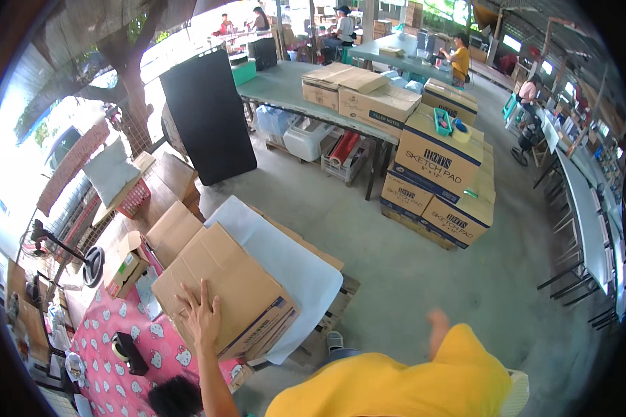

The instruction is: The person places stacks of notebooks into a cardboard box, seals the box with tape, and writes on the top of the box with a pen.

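My left hand (200, 318) lies flat on a large brown cardboard box (222, 271), its fingers spread over the top. The box is tilted in view, with a dark printed band along the side nearest me. Beneath and beyond it spreads a pale blue sheet (285, 257), with more flat cardboard under the sheet's far edge. My right hand (437, 325) hangs out to the right over the floor, away from the box. It is smeared by motion, so its fingers do not show clearly.
A pink patterned cloth (156, 347) carries a black tape dispenser (129, 353) and a small opened carton (126, 267). Stacked cartons (438, 156) stand right of a long table (278, 83). A black panel (209, 115) leans behind. Several people work farther back.
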Tool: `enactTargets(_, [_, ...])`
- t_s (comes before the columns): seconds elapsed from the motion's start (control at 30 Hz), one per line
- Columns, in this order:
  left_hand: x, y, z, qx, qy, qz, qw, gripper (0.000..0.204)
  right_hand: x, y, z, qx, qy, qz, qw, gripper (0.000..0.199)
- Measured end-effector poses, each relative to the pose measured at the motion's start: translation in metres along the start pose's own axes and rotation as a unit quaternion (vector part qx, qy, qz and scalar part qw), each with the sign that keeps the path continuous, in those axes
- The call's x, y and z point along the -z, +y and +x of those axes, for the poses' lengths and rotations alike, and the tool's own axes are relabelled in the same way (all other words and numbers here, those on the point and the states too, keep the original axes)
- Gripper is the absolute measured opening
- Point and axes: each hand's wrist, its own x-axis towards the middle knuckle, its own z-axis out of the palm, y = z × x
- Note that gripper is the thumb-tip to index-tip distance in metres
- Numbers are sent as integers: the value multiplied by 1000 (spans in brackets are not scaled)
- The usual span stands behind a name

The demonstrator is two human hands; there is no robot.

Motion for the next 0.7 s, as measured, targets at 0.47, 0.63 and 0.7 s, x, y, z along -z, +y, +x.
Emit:
enactTargets(0.47, [-27, 12, 19, 135, 22, 61, 989, 65, 13, 157, -77, -73, -86, 107, 988, 47])
enactTargets(0.63, [-44, 31, 38, 190, 16, 59, 980, 66, 172, 101, 102, 104, 73, 74, 989, 55])
enactTargets(0.7, [-55, 2, 34, 243, 11, 125, 962, 66, 240, 30, 166, 95, 109, 74, 987, 50])
